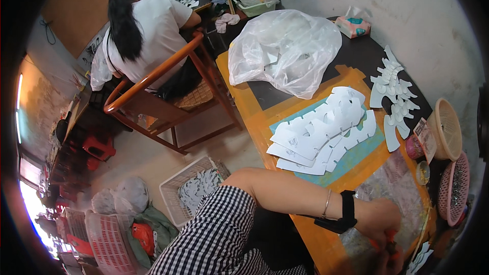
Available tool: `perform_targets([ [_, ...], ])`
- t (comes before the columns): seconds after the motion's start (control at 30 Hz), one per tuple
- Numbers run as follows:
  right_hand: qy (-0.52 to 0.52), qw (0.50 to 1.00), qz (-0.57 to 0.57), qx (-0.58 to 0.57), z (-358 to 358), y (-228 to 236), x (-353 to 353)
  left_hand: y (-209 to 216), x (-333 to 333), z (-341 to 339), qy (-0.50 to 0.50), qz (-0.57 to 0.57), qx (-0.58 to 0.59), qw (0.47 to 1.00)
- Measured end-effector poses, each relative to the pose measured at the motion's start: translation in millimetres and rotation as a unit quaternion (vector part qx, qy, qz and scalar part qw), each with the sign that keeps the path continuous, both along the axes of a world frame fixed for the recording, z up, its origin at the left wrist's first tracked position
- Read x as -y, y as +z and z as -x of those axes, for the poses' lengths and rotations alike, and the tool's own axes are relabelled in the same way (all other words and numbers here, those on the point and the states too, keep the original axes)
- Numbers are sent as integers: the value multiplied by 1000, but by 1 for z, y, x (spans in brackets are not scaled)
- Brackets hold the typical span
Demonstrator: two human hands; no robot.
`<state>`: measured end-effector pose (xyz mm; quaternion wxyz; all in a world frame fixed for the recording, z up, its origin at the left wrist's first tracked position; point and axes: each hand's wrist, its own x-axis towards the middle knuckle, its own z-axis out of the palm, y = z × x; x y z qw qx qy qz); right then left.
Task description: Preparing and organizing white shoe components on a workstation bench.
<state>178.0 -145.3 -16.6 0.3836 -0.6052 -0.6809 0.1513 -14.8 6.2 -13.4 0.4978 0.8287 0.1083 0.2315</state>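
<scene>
My left hand, with a black strap and a bracelet at its wrist, reaches over a clear-covered part of the table. Its fingers are curled down around something small, with a bit of orange-red showing at the fingertips. Close below it, my right hand is partly in view, dark and blurred, so its fingers are unclear. Beyond my left forearm lie several overlapping white cut pieces with notched edges, on a teal mat. More white pieces lie by the table's lower right edge.
A translucent plastic bag rests on the taped table, near a tissue pack. White shapes, a beige basket and a pink basket line the wall side. A person sits in a wooden chair. A crate stands on the floor.
</scene>
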Motion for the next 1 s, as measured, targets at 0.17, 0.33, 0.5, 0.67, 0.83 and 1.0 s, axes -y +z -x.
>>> perform_targets([
  [0.17,-29,999,11,9,3,2,2,-2,3,1,19,-33,19,999],
  [0.33,-22,1000,-4,0,-7,-16,6,-6,4,-4,14,-27,21,999],
  [0.5,5,1000,-23,11,2,0,2,-9,6,-6,19,-11,20,1000],
  [0.67,15,1000,-16,19,-3,-3,3,-25,3,-19,29,-56,26,998],
  [0.83,21,1000,-12,-10,-3,-4,2,-24,4,-17,23,-41,38,998],
  [1.0,31,999,18,-12,-18,-13,4,-30,3,-23,30,-65,44,996],
])
